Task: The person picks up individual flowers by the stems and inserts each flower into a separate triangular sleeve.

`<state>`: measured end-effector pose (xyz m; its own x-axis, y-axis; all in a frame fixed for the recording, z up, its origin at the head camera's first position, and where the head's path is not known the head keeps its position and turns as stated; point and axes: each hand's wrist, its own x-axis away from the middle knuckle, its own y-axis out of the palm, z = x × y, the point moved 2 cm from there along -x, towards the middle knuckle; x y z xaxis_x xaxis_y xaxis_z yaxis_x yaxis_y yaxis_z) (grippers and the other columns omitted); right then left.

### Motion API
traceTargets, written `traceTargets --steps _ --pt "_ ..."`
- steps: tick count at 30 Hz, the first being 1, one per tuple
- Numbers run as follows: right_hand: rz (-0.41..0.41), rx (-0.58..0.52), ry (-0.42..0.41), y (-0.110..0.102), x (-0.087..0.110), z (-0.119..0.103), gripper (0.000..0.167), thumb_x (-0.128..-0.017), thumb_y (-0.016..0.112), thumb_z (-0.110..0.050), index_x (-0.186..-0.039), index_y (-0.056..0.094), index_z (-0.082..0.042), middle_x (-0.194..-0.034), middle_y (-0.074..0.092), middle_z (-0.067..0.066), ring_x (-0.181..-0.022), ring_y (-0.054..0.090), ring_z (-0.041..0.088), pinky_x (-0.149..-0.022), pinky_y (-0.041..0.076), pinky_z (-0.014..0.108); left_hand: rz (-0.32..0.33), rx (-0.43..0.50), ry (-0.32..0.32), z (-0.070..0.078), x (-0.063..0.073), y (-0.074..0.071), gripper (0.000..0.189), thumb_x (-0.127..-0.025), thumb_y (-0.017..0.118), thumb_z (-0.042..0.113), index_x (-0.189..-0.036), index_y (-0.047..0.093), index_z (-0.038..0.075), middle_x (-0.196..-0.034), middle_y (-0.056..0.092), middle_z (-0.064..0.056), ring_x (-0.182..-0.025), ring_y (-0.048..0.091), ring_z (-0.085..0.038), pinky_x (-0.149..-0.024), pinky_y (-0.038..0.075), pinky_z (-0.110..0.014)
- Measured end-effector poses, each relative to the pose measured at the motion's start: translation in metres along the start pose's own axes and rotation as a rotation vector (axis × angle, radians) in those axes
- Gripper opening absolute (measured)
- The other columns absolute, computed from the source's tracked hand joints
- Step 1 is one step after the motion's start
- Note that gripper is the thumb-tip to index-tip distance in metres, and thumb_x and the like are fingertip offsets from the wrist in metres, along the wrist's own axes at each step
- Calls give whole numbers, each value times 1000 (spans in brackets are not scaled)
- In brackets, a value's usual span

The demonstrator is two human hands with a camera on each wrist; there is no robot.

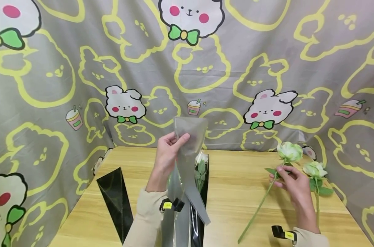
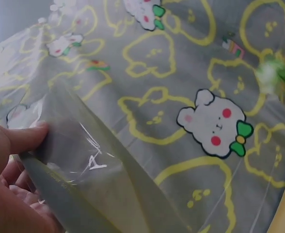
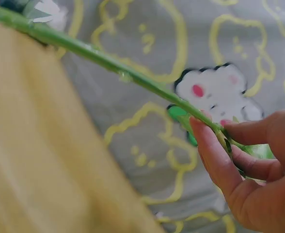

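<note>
My left hand (image 1: 168, 154) pinches the upper part of a clear plastic flower sleeve (image 1: 191, 132) with a grey panel, thumb in front and fingers behind. In the left wrist view the glossy sleeve (image 2: 84, 160) spreads out beside the thumb. On the right, my right hand (image 1: 293, 183) pinches the green stem of an artificial white-green rose (image 1: 289, 152) just under its leaves. The stem (image 3: 108, 63) slants down toward the table in the head view. Behind the sleeve, a white rose (image 1: 201, 158) with green leaves lies in a black wrap (image 1: 205, 192), partly covered.
Another pale green rose (image 1: 315, 169) lies at the table's right, beside my right wrist. A folded black wrapper (image 1: 116, 199) lies on the left of the wooden table (image 1: 233, 178). A grey patterned curtain (image 1: 221, 79) hangs around the table.
</note>
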<state>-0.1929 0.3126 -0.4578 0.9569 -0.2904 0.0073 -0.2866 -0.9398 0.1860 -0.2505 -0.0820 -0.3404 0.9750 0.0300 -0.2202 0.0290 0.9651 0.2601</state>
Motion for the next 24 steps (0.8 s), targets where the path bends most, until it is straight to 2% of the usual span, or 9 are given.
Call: traceTargets --steps 1,6,10,14,19,21,24 --pt "-13 -38 -18 1 1 -5 13 -98 70 -8 -109 65 -3 -97 69 2 -77 76 20 -69 60 29 -6 -6 11 -1 1 1 10 -90 79 3 -97 76 -3 -77 74 -4 -72 69 -12 -66 55 -25" --pt "-46 -163 -124 13 7 -34 9 -97 69 -1 -105 66 -3 -102 71 3 -78 76 20 -69 59 29 -21 -112 43 -13 9 2 23 -86 82 2 -106 75 -7 -91 77 -15 -77 73 -16 -68 59 -28" --pt "-45 -273 -222 26 12 -59 10 -95 68 3 -105 65 4 -102 69 9 -76 76 25 -68 60 34 -27 -177 71 -26 17 2 23 -83 84 2 -101 75 -9 -89 76 -19 -73 71 -14 -66 57 -26" --pt "-31 -365 -311 39 14 -83 14 -94 68 5 -107 63 10 -102 67 14 -73 76 28 -66 60 36 -27 -179 102 -38 22 1 19 -82 85 2 -92 73 -10 -85 76 -18 -68 66 -9 -60 52 -21" --pt "13 -421 -359 54 14 -107 19 -92 71 5 -106 62 12 -102 66 18 -71 75 28 -63 59 35 -14 -166 127 -48 24 -2 18 -81 85 -1 -90 73 -11 -83 75 -19 -65 62 -6 -58 47 -19" --pt "46 -453 -382 60 14 -115 21 -90 73 6 -105 61 14 -100 66 19 -69 75 29 -60 59 34 -13 -163 116 -51 24 -2 18 -81 85 -2 -92 74 -10 -84 75 -20 -66 65 -7 -59 49 -19" --pt "72 -514 -465 68 16 -130 24 -88 73 9 -104 59 19 -96 68 24 -67 75 32 -57 58 35 -21 -159 94 -55 25 -2 22 -81 85 -2 -98 74 -10 -88 76 -20 -72 70 -10 -64 54 -21"
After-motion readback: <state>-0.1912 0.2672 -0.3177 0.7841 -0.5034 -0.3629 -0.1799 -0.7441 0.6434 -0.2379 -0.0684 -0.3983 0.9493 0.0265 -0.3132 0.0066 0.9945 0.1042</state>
